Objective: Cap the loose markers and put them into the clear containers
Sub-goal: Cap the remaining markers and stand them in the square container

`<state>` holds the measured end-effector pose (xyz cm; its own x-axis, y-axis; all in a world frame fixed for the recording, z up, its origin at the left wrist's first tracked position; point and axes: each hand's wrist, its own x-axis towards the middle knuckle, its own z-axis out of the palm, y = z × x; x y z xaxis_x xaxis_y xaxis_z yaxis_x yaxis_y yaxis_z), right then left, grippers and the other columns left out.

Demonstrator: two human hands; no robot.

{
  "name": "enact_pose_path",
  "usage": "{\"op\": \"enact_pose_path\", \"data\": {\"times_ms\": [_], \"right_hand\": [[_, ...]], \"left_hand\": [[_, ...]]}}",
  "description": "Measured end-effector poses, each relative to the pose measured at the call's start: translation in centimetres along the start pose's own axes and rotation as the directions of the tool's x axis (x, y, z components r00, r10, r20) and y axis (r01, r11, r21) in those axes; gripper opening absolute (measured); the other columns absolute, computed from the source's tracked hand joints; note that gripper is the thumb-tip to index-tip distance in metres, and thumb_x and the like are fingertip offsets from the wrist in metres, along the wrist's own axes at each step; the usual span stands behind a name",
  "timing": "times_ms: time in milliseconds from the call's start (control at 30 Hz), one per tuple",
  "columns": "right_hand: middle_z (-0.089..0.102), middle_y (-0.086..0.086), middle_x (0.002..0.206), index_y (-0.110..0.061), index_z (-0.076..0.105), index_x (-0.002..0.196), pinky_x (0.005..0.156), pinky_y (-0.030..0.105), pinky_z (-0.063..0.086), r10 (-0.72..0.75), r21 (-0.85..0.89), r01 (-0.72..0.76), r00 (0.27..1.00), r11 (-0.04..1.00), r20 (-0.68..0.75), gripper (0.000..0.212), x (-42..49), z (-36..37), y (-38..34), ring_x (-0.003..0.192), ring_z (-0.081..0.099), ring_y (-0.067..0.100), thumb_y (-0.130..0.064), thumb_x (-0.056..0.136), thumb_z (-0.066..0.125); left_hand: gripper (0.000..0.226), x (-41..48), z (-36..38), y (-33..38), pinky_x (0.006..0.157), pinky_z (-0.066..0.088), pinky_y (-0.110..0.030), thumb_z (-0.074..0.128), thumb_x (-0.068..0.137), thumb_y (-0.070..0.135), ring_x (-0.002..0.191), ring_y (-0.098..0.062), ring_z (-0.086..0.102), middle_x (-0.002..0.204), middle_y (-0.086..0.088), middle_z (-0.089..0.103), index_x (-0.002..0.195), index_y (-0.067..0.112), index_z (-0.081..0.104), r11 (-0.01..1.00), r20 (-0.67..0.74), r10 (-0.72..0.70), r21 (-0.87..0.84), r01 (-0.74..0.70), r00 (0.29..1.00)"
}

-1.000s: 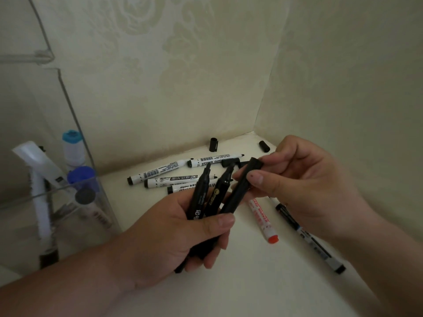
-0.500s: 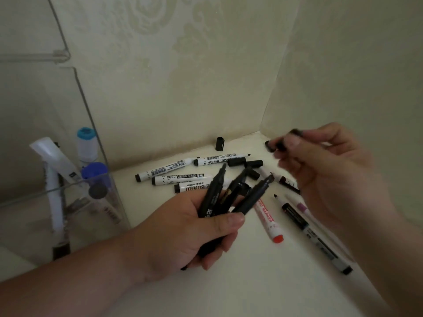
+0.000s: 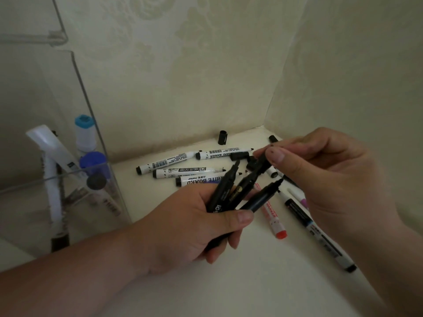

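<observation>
My left hand (image 3: 194, 225) grips three black markers (image 3: 242, 191) fanned out with their tips pointing up and away. The left and right ones show bare tips. My right hand (image 3: 332, 179) pinches a black cap (image 3: 261, 163) between thumb and fingers, right at the tip of the middle marker. Several uncapped white markers (image 3: 183, 172) lie on the cream surface behind my hands. A red-ended marker (image 3: 273, 219) and a black-and-white marker (image 3: 320, 234) lie under my right hand.
A clear container (image 3: 109, 179) stands at the left with several markers upright inside. Loose black caps lie near the back wall (image 3: 222, 137), in the corner (image 3: 272, 138) and among the white markers (image 3: 239, 156). Walls close in behind and to the right.
My right hand left the rightmost marker, drew back toward the corner holding a black cap, then brought it to the middle marker's tip. My left hand kept its grip.
</observation>
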<state>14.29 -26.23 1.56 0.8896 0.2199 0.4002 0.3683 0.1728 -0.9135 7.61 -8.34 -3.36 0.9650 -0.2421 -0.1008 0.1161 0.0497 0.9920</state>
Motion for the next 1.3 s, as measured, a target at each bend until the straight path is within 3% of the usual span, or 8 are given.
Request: {"op": "enact_pose_path", "data": {"times_ms": [533,600,700,800,900,1067,1200,1300], "right_hand": [[0.075,0.018,0.085,-0.02,0.074,0.059,0.083,0.063,0.056,-0.019,-0.147,0.044,0.987,0.988,0.162,0.012,0.1,-0.7,0.5,0.085,0.072,0.042,-0.017,0.065,0.083],[0.075,0.016,0.085,-0.018,0.075,0.061,0.083,0.06,0.057,-0.027,-0.18,0.061,0.983,0.982,0.183,0.01,0.1,-0.8,0.3,0.084,0.073,0.038,-0.019,0.066,0.083],[0.077,0.012,0.085,-0.017,0.075,0.066,0.078,0.049,0.058,-0.04,-0.208,0.088,0.973,0.974,0.229,0.012,0.2,-1.1,0.1,0.082,0.074,0.033,-0.02,0.068,0.086],[0.077,0.011,0.086,-0.022,0.067,0.073,0.079,0.045,0.059,-0.068,-0.202,0.139,0.944,0.97,0.323,0.021,0.3,-1.7,0.5,0.085,0.074,0.033,-0.02,0.073,0.088],[0.078,0.013,0.088,-0.011,0.066,0.095,0.079,0.039,0.061,0.006,-0.139,0.056,0.913,0.989,0.407,0.027,0.4,-2.5,0.4,0.082,0.075,0.035,-0.015,0.073,0.082],[0.078,0.011,0.09,-0.017,0.077,0.092,0.085,0.054,0.059,0.005,-0.216,0.115,0.872,0.97,0.489,0.023,0.6,-3.4,0.5,0.088,0.075,0.033,-0.024,0.071,0.084],[0.077,0.005,0.073,-0.025,0.079,0.083,0.071,0.059,0.06,-0.066,-0.281,0.161,0.945,0.946,0.32,0.03,1.5,-4.1,-0.4,0.069,0.074,0.033,-0.049,0.066,0.087],[0.076,-0.003,0.073,-0.036,0.079,0.083,0.087,0.043,0.06,-0.17,-0.263,0.211,0.971,0.942,0.17,0.031,3.2,-6.1,-1.5,0.072,0.075,0.023,-0.06,0.064,0.085]], "left_hand": [[0.032,-0.1,-0.2,-0.3,0.04,0.032,-0.019,0.067,0.088,0.028,0.041,-0.018,0.044,0.064,-0.008,0.06,0.101,-0.001,0.064,0.997,0.022,0.033,0.067,-0.034,0.999],[0.019,-0.2,-0.3,-0.2,0.041,0.033,-0.018,0.07,0.092,0.025,0.04,-0.018,0.044,0.062,-0.008,0.059,0.086,0.007,0.067,0.997,0.015,0.041,0.071,-0.042,0.999],[0.024,-0.2,-0.2,-0.1,0.041,0.033,-0.018,0.068,0.095,0.021,0.04,-0.016,0.044,0.062,-0.007,0.058,0.098,-0.002,0.065,0.996,0.026,0.029,0.083,-0.031,0.999],[0.022,-0.1,-0.1,-0.1,0.043,0.035,-0.019,0.067,0.096,0.02,0.041,-0.016,0.046,0.062,-0.006,0.06,0.075,0.014,0.065,0.99,0.068,0.039,0.134,-0.048,0.997],[0.017,-0.2,0.0,0.2,0.045,0.037,-0.021,0.067,0.092,0.026,0.043,-0.016,0.046,0.062,-0.004,0.061,0.078,0.017,0.066,0.989,0.096,0.03,0.139,-0.043,0.995],[0.028,-0.4,-0.2,0.0,0.05,0.04,-0.025,0.067,0.097,0.023,0.044,-0.016,0.047,0.061,0.003,0.062,0.069,0.03,0.065,0.972,0.123,0.033,0.225,-0.06,0.992],[0.016,-0.6,0.1,0.0,0.051,0.04,-0.025,0.067,0.094,0.03,0.046,-0.016,0.047,0.063,0.002,0.062,0.102,0.017,0.071,0.97,0.078,0.028,0.238,-0.046,0.997],[0.021,-0.6,0.2,0.2,0.051,0.042,-0.025,0.067,0.096,0.03,0.046,-0.014,0.047,0.064,0.004,0.064,0.111,0.016,0.07,0.959,0.068,-0.012,0.284,-0.008,0.998]]}}
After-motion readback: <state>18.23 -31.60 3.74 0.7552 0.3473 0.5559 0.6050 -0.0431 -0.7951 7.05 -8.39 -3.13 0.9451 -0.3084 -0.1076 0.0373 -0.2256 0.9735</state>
